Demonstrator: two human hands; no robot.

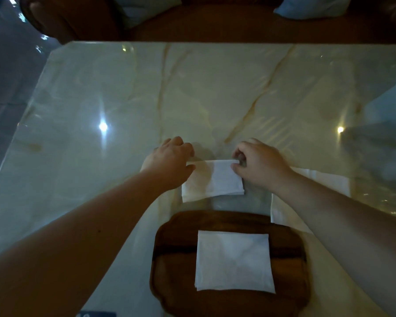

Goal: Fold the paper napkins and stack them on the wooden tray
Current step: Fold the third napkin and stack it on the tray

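Both hands pinch far edge of white paper napkin (212, 179): left hand (169, 163) at 9 o'clock, right hand (258, 165) at 3. Long axis left-right. Dark wooden tray (169, 236) with folded white napkin (234, 261) sits at 6, equally near both.

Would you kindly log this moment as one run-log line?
step: folding | left hand: on napkin | right hand: pinching its far edge | tray: one folded napkin | spare napkins: right

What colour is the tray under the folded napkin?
Dark brown wood; the tray shows in the head view, a white napkin on it.
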